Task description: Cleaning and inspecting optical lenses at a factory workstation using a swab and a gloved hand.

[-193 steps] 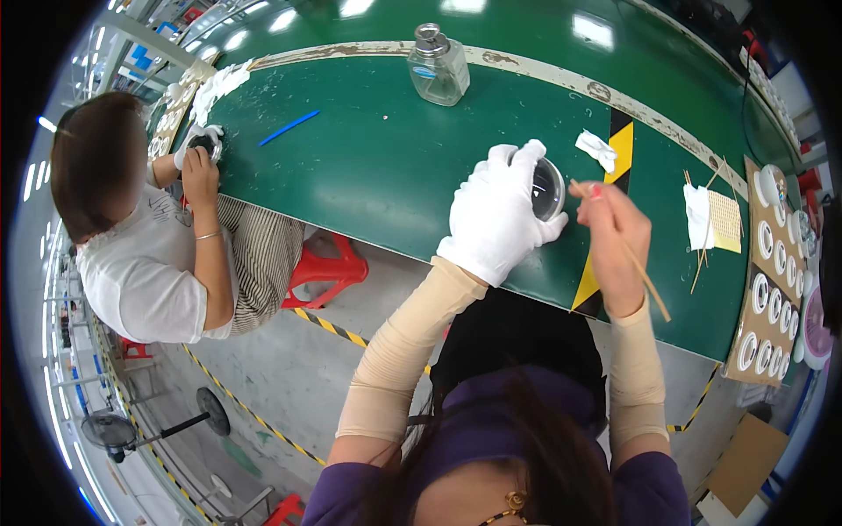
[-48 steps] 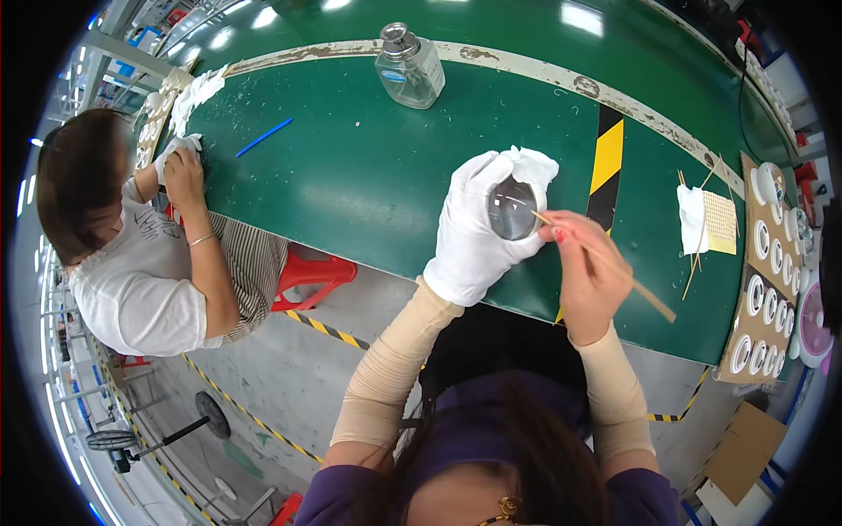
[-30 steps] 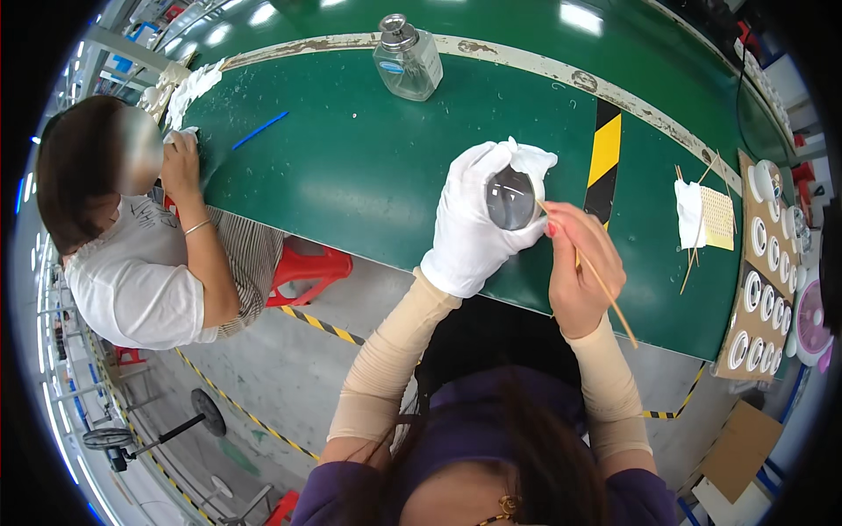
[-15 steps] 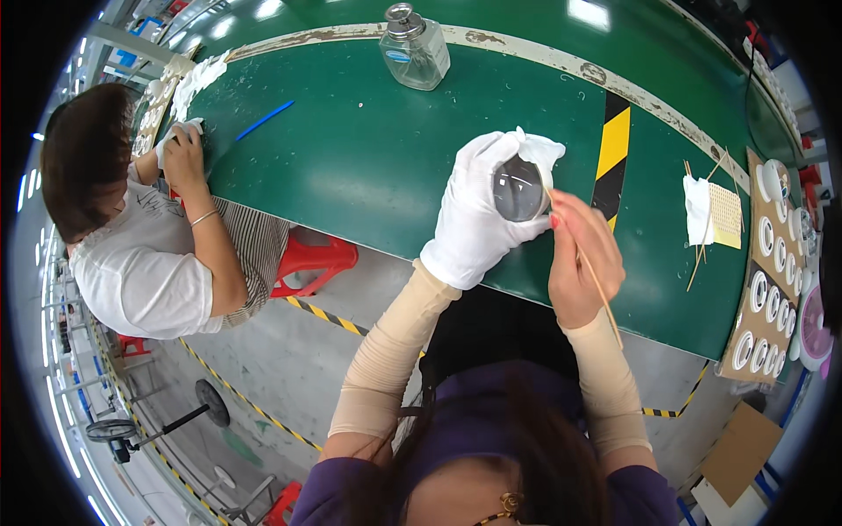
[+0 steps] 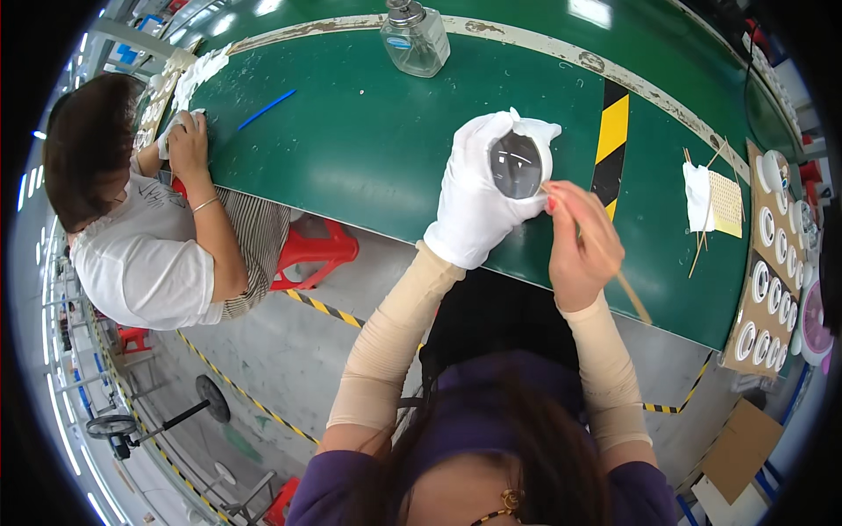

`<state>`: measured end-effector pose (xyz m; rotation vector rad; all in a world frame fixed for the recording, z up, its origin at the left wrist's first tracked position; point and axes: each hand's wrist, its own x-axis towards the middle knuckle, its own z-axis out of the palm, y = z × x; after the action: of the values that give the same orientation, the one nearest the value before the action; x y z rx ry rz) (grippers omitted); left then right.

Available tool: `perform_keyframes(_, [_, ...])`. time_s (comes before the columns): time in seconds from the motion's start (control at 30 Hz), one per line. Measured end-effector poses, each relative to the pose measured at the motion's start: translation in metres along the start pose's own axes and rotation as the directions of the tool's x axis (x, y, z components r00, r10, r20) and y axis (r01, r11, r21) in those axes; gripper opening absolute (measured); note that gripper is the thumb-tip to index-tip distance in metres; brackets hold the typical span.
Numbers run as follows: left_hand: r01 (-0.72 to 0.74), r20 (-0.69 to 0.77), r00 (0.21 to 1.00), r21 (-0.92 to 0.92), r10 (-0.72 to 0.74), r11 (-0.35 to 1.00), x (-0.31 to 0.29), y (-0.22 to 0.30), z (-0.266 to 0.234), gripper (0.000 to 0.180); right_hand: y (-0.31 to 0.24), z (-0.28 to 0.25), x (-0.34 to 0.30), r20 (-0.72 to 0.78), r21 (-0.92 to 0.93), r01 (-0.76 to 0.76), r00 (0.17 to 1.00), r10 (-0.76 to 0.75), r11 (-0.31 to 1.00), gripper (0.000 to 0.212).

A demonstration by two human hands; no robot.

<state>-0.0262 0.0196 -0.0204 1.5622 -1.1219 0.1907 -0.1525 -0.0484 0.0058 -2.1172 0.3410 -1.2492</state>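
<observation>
My left hand (image 5: pixel 474 188), in a white glove, is closed around a round part with a white rim and a dark, glossy lens (image 5: pixel 517 165) that reflects the ceiling lights. In my bare right hand (image 5: pixel 586 241) a thin wooden stick (image 5: pixel 633 298) is pinched. Its tip meets the lower right of the lens's rim, and its far end slants down past my palm. Both hands are above the green table's near edge. The glove hides most of the part's sides and back.
A clear pump bottle (image 5: pixel 416 42) stands at the back of the green table (image 5: pixel 351 149). A blue stick (image 5: pixel 267 110) lies left. To the right are wooden sticks with a white cloth (image 5: pixel 697 197) and a cardboard tray (image 5: pixel 747 302) of white rings. A co-worker (image 5: pixel 149 254) sits at left.
The stick's tip has moved down along the rim, and its rear end has swung to the right. The left hand still grips the lens part, which sits slightly higher in view.
</observation>
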Motion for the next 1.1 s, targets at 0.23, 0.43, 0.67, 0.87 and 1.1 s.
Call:
perform_keyframes(0.23, [0.062,0.157,0.986,-0.04,-0.055,0.997,0.003,0.0,-0.012,0.099,0.027,-0.007,0.045,0.135,0.405,-0.356,0.934,0.33,0.842,0.02])
perform_keyframes(0.43, [0.404,0.214,0.911,-0.285,-0.353,0.869,-0.009,0.003,-0.024,0.114,0.059,-0.019,0.066,0.562,0.43,-0.733,0.674,0.48,0.527,0.023])
perform_keyframes(0.67, [0.373,0.296,0.851,0.24,-0.434,0.896,0.01,0.02,-0.034,0.103,0.077,-0.052,0.054,0.264,0.079,-0.427,0.881,0.394,0.901,0.017])
perform_keyframes(0.87, [0.376,0.339,0.871,0.005,-0.356,0.926,0.014,0.01,-0.032,0.09,0.031,-0.056,0.031,0.122,0.39,-0.518,0.848,0.515,0.761,0.019])
perform_keyframes(1.1, [0.237,0.173,0.95,0.15,-0.262,0.96,0.007,0.021,-0.017,0.093,-0.005,-0.03,0.007,0.169,0.645,-0.419,0.894,0.416,0.639,0.013])
